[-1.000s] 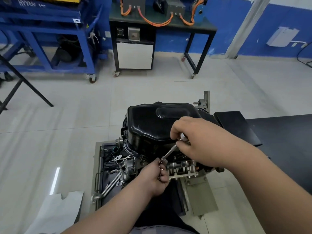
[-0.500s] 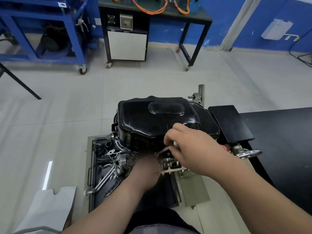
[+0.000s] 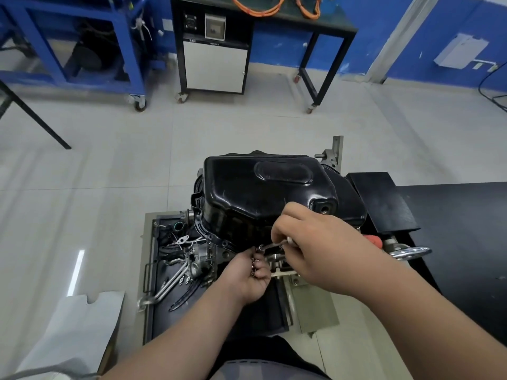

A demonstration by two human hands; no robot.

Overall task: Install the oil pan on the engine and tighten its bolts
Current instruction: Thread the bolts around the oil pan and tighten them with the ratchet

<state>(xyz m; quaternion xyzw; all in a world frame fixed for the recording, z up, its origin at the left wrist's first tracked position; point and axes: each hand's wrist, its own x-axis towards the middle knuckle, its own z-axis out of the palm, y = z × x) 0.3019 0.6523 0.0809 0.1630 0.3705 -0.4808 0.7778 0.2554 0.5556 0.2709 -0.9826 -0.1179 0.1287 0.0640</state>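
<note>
Oil pan (image 3: pixel 263 198): black, seated upside-up on top of the engine (image 3: pixel 203 256), which sits in a stand on the floor (image 3: pixel 109 187). The pan's flange runs along the near left edge, with bolt holes visible there.

Right hand (image 3: pixel 310 242): over the near edge of the pan. Its fingers (image 3: pixel 282 234) are curled round the handle of a slim metal wrench (image 3: pixel 271 245). The wrench lies nearly level, with its head pointing left at the pan's near flange. I cannot tell whether the head sits on a bolt.

Left hand (image 3: pixel 247 272): just below the wrench head, palm turned in. Its fingers (image 3: pixel 260 270) are curled and hold a few small bolts (image 3: pixel 253 266) against the palm. The fingertips reach up beside the wrench head.

Surroundings:
- A shallow tray (image 3: pixel 149 270) lies left of the engine and holds loose metal parts, including a long bent pipe (image 3: pixel 170 286).
- A pale sheet (image 3: pixel 76 325) lies on the floor at lower left.
- A black desk (image 3: pixel 461 229) stands to the right, with a black pad (image 3: pixel 381 201) at its near corner.
- A chrome handle (image 3: pixel 411 252) sticks out just right of the right wrist.
- A blue cart (image 3: pixel 82 50) and a black cabinet with orange cables (image 3: pixel 216 50) stand by the far wall.
</note>
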